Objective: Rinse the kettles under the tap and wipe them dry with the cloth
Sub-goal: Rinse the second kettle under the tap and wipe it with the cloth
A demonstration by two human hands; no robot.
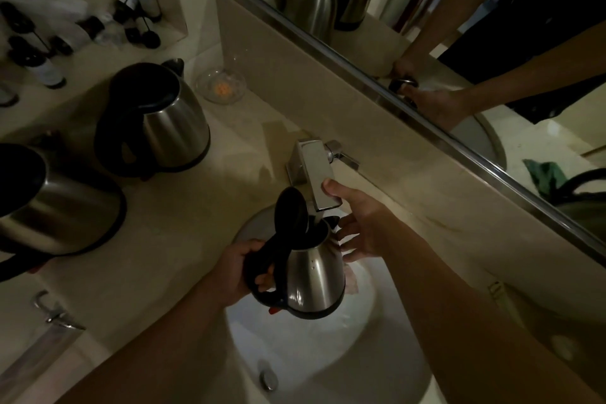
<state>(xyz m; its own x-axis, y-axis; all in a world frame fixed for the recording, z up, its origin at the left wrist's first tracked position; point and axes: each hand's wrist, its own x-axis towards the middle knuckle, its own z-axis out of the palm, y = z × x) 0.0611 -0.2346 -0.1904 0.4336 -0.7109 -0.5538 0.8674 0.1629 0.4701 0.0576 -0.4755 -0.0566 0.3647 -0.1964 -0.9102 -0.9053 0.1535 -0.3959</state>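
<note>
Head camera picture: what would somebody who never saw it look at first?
Probably the shiny kettle held over the white sink, its lid flipped up right under the tap. The left hand grips its black handle while the right hand reaches to the tap's spout. Next, two more kettles stand on the counter at left.

Held brushed-silver steel kettle (313,279), black lid, handle; white round sink basin (305,348); beige marble counter (183,207); square chrome tap (316,174).
</note>
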